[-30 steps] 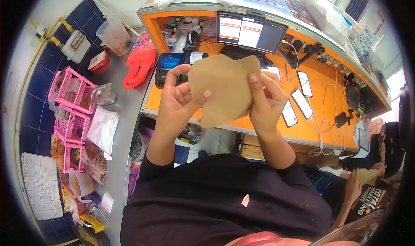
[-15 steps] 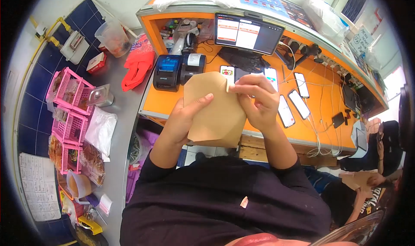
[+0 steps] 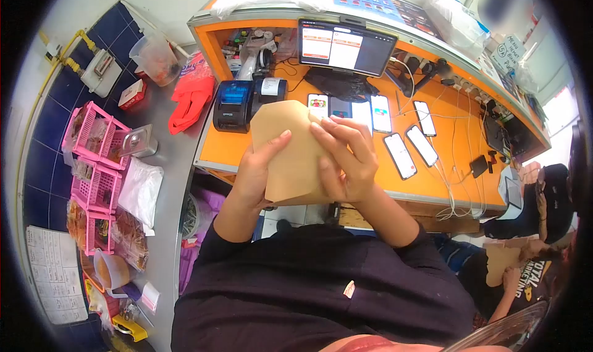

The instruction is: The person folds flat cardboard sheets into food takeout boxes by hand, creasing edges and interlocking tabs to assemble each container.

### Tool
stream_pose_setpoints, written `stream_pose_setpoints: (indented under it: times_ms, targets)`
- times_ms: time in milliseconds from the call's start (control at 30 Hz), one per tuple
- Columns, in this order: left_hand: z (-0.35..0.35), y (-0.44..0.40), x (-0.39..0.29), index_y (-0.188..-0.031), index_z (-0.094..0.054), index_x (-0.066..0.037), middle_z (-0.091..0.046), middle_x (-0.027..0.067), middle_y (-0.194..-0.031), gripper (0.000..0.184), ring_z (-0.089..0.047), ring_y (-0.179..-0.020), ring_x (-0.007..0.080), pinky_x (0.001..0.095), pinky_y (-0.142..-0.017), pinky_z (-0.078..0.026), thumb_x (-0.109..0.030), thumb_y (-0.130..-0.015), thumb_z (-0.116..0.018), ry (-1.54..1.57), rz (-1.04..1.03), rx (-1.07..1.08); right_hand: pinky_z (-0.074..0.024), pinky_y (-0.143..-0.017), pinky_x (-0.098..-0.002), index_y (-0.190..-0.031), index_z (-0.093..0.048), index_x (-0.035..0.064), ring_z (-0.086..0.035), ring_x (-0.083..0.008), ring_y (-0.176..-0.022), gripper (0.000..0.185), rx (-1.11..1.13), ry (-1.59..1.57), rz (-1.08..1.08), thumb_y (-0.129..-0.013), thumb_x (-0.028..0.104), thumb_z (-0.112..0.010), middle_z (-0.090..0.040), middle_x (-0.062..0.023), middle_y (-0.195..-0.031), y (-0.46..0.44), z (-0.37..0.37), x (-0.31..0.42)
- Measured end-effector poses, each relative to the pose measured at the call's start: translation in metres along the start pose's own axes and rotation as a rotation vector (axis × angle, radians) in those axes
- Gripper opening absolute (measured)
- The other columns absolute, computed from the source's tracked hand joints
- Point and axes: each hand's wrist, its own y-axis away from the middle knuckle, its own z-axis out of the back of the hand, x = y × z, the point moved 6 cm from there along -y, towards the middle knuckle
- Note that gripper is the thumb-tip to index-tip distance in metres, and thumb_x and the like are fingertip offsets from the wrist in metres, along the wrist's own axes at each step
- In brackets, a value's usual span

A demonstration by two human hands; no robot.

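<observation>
A piece of brown folded cardboard is held up in front of my chest, over the front edge of the orange desk. My left hand grips its left side, with the thumb lying on the face. On the right side, my right hand presses the cardboard's edge between fingers and thumb. Behind it stand a blue-and-black printer and a monitor. Several phones lie to the right, one of them a white-screened phone.
On the left, a metal counter bears pink baskets, a white plastic bag and a red bag. Cables trail across the desk's right side. At lower right, another person holds brown cardboard.
The cardboard has turned and moved slightly left, its side now folded back. My right hand has shifted down and left along its edge. The co-worker's hands and cardboard have also moved.
</observation>
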Motion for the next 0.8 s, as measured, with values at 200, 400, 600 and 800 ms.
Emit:
stream_pose_setpoints:
  times_ms: [200,400,600,800]
  targets:
    - [-0.009,-0.012,0.000,-0.133,-0.047,-0.003,-0.060,0.0121,-0.118,0.044,-0.064,-0.100,0.0197,0.0338,-0.082,-0.055,-0.027,-0.097,-0.057,0.148,0.013,0.017,-0.0305,-0.104,-0.0580,-0.117,-0.071,0.0244,-0.032,-0.0459,-0.128,0.054,0.079,-0.031,-0.038,-0.066,0.042,-0.079,-0.038,-0.0154,-0.144,0.007,-0.024,0.010]
    - [-0.032,0.003,-0.031,-0.129,-0.050,0.001,-0.063,0.0109,-0.112,0.040,-0.063,-0.100,0.0172,0.0303,-0.081,-0.052,-0.025,-0.099,-0.057,-0.568,-0.236,0.195,-0.0298,-0.107,-0.0564,-0.106,-0.075,0.0320,-0.032,-0.0431,-0.130,0.037,-0.088,0.072,0.084,-0.069,0.032,-0.079,-0.047,-0.0069,-0.138,0.002,-0.008,0.001]
    - [-0.014,0.001,-0.025,-0.116,-0.060,0.005,-0.064,0.0099,-0.113,0.027,-0.061,-0.100,0.0154,0.0302,-0.085,-0.049,-0.015,-0.098,-0.056,-0.490,-0.279,0.236,-0.0269,-0.110,-0.0557,-0.089,-0.080,0.0270,-0.033,-0.0391,-0.133,0.023,-0.043,-0.315,0.020,-0.067,0.022,-0.082,-0.052,-0.0092,-0.130,-0.008,0.013,-0.018]
    - [0.012,-0.021,0.009,-0.128,-0.051,0.004,-0.061,0.0119,-0.120,0.037,-0.061,-0.107,0.0196,0.0332,-0.091,-0.050,-0.014,-0.097,-0.058,-0.396,-0.557,0.049,-0.0361,-0.097,-0.0464,-0.082,-0.065,0.0083,-0.042,-0.0332,-0.113,0.023,-0.278,-0.114,-0.290,-0.075,0.024,-0.081,-0.043,-0.0143,-0.116,0.009,0.022,-0.014]
